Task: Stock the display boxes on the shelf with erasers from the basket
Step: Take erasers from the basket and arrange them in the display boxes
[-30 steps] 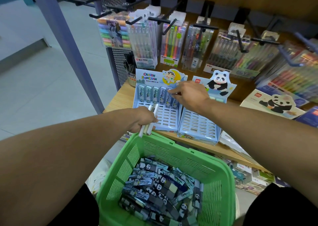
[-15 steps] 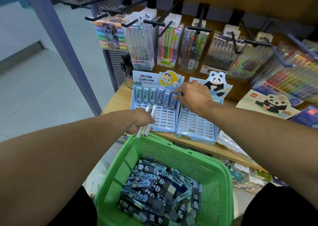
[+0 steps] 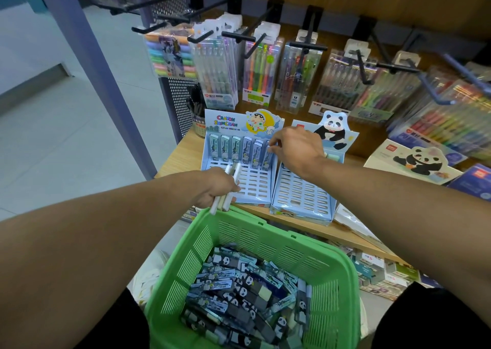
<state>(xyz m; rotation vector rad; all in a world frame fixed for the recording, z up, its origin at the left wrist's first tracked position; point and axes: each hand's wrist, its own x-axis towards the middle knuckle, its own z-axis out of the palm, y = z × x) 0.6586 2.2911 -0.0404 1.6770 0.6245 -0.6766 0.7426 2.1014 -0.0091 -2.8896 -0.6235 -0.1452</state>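
Observation:
Two light-blue display boxes stand side by side on the wooden shelf: the Crayon Shinchan box [image 3: 255, 186] with several erasers [image 3: 236, 151] upright in its back row, and the panda box [image 3: 303, 197] to its right. My right hand [image 3: 295, 149] pinches the rightmost eraser in that back row. My left hand [image 3: 218, 186] grips a few pale erasers [image 3: 228, 189] over the front left corner of the Shinchan box. A green plastic basket [image 3: 332, 263] below holds several panda-print erasers [image 3: 244, 290].
Pen and marker packs [image 3: 260, 75] hang on black hooks above the boxes. A panda-print carton [image 3: 414, 163] lies at the right on the shelf [image 3: 180, 157]. A purple post [image 3: 87, 56] stands at the left, tiled floor beyond. More stock sits on a lower shelf.
My right hand has stayed at the right end of the eraser row, shifting only slightly. My left hand keeps its bundle of erasers in the same place.

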